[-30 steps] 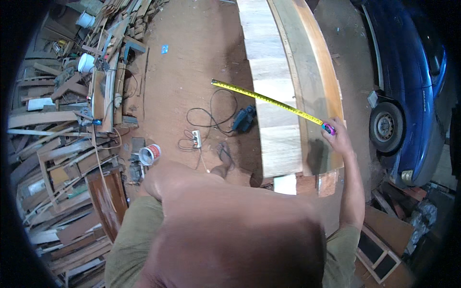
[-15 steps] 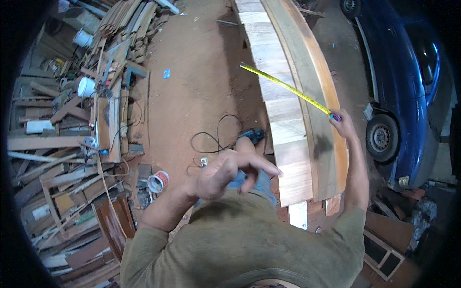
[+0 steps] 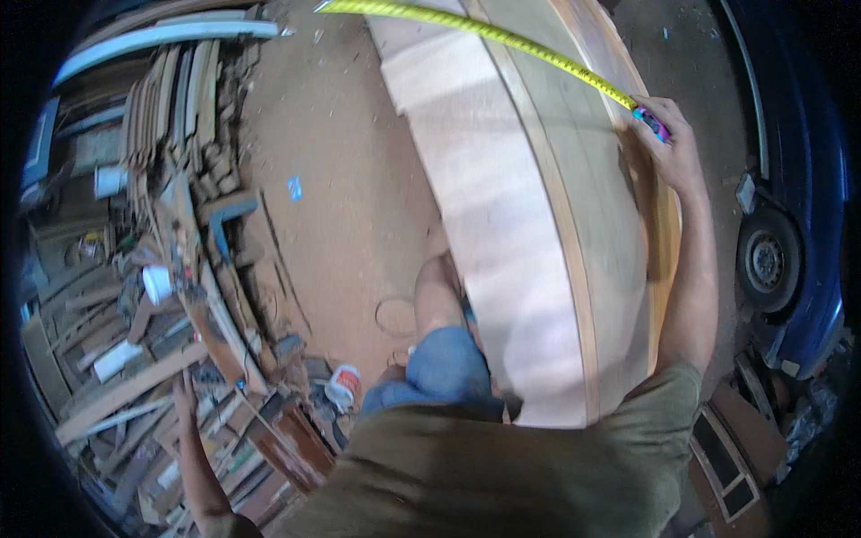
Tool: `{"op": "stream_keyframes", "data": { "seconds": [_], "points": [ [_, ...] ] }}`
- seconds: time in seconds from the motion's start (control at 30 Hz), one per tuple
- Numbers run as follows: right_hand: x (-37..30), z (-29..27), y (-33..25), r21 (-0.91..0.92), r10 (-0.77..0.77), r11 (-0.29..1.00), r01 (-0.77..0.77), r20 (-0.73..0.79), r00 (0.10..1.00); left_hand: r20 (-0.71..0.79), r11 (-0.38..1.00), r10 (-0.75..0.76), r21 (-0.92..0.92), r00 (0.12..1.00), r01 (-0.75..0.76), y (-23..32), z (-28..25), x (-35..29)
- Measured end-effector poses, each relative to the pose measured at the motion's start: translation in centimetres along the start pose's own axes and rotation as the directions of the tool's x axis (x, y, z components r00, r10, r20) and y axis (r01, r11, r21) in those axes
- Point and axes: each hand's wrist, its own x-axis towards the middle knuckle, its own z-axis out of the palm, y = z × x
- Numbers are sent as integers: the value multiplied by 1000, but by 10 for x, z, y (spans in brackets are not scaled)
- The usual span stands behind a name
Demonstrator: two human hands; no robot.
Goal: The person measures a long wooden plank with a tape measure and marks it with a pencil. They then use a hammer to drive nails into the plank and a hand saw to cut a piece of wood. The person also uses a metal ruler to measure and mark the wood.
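Note:
My right hand is closed around a tape measure with a shiny purple and teal case. Its yellow blade is drawn far out and runs up and to the left, over a long workbench of boards. The blade's end hangs past the boards' left edge. Pale planks form the left strip, with a wide greyish board and an orange-brown board to their right. Off to the far left, my left hand is stretched out and somewhat blurred, fingers extended and holding nothing.
Scrap timber lies heaped along the left, with a white bucket in it. A red-and-white tub and a loose cable are on the dirt floor. On the right stands a blue car.
My left hand has swung from in front of my body out to the far left. The tape now crosses higher over the boards, and my body stands nearer the boards, leaning in.

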Motion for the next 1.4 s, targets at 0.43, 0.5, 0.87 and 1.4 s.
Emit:
{"op": "stream_keyframes", "data": {
  "seconds": [0.43, 0.5, 0.87, 1.4],
  "points": [
    [116, -44, 13, -194, 176, 977, -83, 528, 831, 288, 836, 191, -549, 938, -1, 366, -37, -1],
    [122, -43, 20, -263, 193, 964, -46, 567, 801, 197, 784, 270, -613, 943, -96, 378, -45, 25],
    [153, -45, 75, -363, 171, 929, 76, 599, 782, -17, 708, 428, -615, 904, -347, 388, -99, 13],
    [148, -50, 105, -446, 243, 895, 6, 498, 832, 157, 750, 368, -633, 917, -192, 383, -87, 23]
  ]
}}
